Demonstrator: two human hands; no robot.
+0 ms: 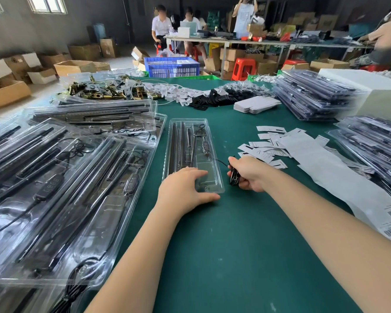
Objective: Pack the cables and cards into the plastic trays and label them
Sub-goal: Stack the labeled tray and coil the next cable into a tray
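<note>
A clear plastic tray (217,163) lies lengthwise in the middle of the green table, with black bars and a small black controller in its slots. My left hand (185,188) rests on the tray's near end, fingers spread over it and thumb along the front edge. My right hand (248,173) sits just right of the tray and grips a coiled black cable (233,176), whose thin lead runs back into the tray. White cards and labels (266,145) lie scattered to the right.
Filled trays (54,177) overlap on the left, stacked trays (314,96) stand at right and far right. A long white label backing strip (325,168) runs toward me. Brass clips, white tags and folded cards lie at the back. People work at a far table.
</note>
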